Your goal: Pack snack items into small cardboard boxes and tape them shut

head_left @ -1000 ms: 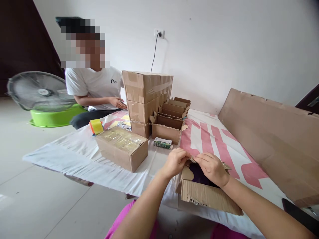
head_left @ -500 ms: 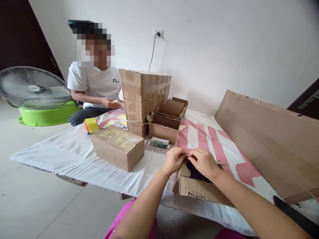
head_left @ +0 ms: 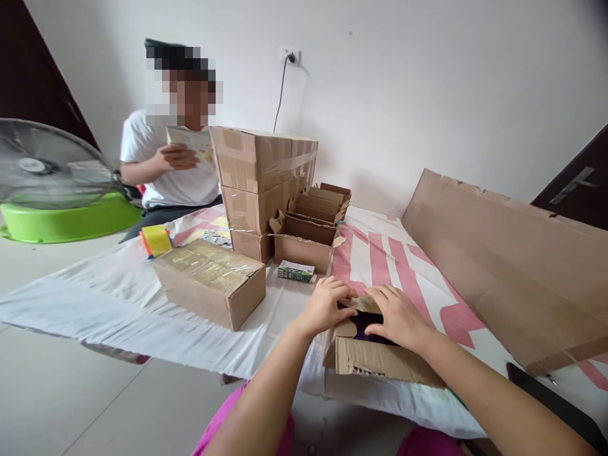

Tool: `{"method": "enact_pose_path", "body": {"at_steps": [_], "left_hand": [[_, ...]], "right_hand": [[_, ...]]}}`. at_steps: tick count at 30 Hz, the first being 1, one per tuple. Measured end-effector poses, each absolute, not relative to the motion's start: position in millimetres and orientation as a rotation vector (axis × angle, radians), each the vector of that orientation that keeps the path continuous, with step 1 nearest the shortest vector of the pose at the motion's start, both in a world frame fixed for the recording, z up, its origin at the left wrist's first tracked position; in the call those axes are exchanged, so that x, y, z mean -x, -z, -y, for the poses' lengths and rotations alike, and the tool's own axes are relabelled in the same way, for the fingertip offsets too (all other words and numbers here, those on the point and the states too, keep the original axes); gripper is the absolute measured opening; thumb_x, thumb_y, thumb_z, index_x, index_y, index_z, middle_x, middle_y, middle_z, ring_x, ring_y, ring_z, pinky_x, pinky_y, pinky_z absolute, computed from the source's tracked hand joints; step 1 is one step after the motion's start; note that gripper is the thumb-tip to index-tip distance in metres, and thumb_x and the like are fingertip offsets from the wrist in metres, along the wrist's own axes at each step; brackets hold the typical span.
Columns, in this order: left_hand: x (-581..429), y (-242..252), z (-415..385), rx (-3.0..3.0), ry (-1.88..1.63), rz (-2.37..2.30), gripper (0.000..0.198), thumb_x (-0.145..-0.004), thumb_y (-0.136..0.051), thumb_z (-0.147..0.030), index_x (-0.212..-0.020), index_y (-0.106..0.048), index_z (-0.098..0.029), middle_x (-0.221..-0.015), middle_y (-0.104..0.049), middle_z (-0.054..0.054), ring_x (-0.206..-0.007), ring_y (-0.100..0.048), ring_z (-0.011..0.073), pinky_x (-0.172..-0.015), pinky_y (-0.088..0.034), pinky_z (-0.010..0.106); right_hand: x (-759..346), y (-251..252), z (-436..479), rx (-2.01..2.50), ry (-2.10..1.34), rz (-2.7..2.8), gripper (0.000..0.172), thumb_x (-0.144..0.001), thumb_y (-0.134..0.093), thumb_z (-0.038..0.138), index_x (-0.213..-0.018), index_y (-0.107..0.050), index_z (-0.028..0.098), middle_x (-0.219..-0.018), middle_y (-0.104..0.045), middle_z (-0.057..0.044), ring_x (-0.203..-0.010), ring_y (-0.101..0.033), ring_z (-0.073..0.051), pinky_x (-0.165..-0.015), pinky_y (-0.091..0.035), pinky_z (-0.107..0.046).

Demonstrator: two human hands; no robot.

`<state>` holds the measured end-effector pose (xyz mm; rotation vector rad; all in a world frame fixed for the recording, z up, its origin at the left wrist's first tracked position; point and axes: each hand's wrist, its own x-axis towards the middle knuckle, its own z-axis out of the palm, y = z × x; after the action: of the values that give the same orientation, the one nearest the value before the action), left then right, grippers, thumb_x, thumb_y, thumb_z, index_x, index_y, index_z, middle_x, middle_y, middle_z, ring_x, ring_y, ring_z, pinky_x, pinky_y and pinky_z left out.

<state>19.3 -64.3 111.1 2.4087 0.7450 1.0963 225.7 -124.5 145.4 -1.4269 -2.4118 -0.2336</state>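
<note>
An open cardboard box [head_left: 389, 362] lies at the front edge of the cloth-covered table, with something dark purple [head_left: 368, 324] inside. On its far left side rests my left hand [head_left: 329, 305], fingers apart and touching the flap area. My right hand [head_left: 399, 316] is spread over the box's opening, its thumb above the dark content. Between the hands a tan flap [head_left: 361, 304] shows. Neither hand visibly grips an item; the fingertips partly hide the far rim.
A taped box [head_left: 211, 278], a small green-and-white box [head_left: 296, 271] and a tape dispenser [head_left: 156, 240] lie left. Stacked boxes [head_left: 242, 209] and open boxes [head_left: 304, 250] stand behind. A cardboard sheet [head_left: 503, 266] leans right. A person [head_left: 171, 158] sits back left.
My hands have moved apart from their pinch together, and the fingers have opened over the box. The seated person has raised a pale packet. The view has shifted slightly.
</note>
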Motion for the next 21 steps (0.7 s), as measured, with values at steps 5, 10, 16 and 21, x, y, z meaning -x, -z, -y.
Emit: {"method": "enact_pose_path", "body": {"at_steps": [5,10,16,21], "left_hand": [[-21,-117,67,-2.524,-0.907,-0.798,0.007,-0.072,-0.075,-0.022,-0.075,-0.068,-0.022,-0.087,-0.061,0.001,-0.092,-0.050,0.0195,-0.087,-0.037,0.034],[-23,-118,65,-2.516,-0.833,-0.787,0.007,-0.072,-0.073,-0.018,-0.073,-0.067,-0.020,-0.088,-0.058,0.001,-0.090,-0.047,0.0189,-0.083,-0.040,0.031],[-24,-117,63,-2.481,-0.826,-0.791,0.010,-0.070,-0.074,-0.015,-0.071,-0.066,-0.020,-0.088,-0.057,0.001,-0.091,-0.047,0.0185,-0.083,-0.041,0.030],[-24,-114,62,-2.459,-0.847,-0.788,0.009,-0.071,-0.073,-0.014,-0.073,-0.066,-0.020,-0.089,-0.057,0.001,-0.091,-0.048,0.0186,-0.083,-0.041,0.030]], "right_hand": [[-254,-140,141,1.513,0.116,2.363,0.031,-0.073,-0.072,0.012,-0.100,-0.061,0.022,-0.099,-0.064,-0.004,-0.095,-0.059,-0.023,-0.084,-0.050,-0.041],[-253,-134,142,1.456,-0.001,2.285,0.019,-0.079,-0.065,0.011,-0.094,-0.063,0.022,-0.097,-0.063,-0.004,-0.093,-0.059,-0.020,-0.082,-0.049,-0.036],[-241,-132,135,1.472,-0.008,2.261,0.011,-0.076,-0.070,0.017,-0.081,-0.061,0.021,-0.087,-0.062,-0.002,-0.084,-0.058,-0.019,-0.075,-0.048,-0.033],[-235,-132,129,1.508,-0.022,2.267,0.005,-0.082,-0.063,0.019,-0.079,-0.060,0.022,-0.085,-0.061,-0.003,-0.083,-0.057,-0.018,-0.073,-0.047,-0.032]]}}
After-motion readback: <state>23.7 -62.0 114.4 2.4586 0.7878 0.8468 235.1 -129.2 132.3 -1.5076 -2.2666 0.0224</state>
